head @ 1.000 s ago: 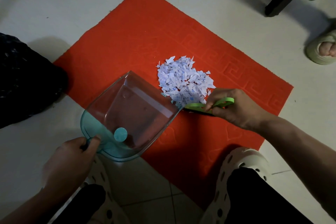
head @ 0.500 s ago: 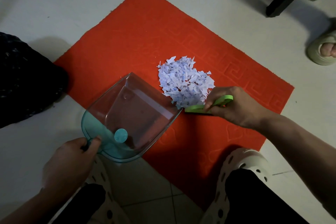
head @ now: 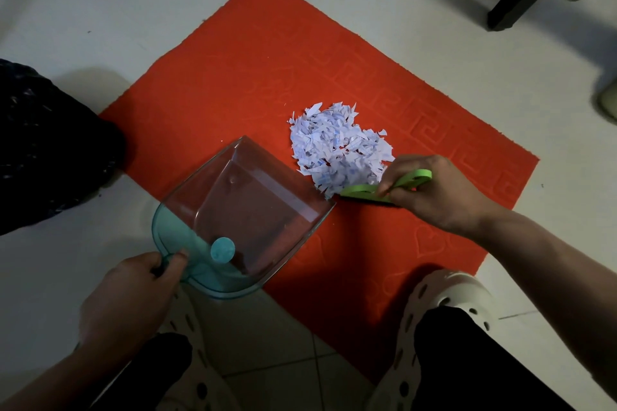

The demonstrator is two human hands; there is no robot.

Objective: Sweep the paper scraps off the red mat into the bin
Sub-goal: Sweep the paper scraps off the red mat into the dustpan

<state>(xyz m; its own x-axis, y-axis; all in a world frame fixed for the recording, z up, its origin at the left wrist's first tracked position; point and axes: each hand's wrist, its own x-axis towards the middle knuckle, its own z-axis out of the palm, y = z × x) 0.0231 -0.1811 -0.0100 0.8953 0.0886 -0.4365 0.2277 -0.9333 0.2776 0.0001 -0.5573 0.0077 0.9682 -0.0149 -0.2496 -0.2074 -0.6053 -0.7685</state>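
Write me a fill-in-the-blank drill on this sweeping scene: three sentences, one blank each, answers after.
1. The paper scraps lie heaped on a mat coloured ____.
2. The right hand holds a small brush coloured ____.
3. The clear teal dustpan, held by the left hand, contains ____ scraps.

Missing words: red; green; no.

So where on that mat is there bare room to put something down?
Bare: the mat beyond the scraps, toward its far corner, and the strip between dustpan and right shoe. Crowded where dustpan, scraps and brush meet.
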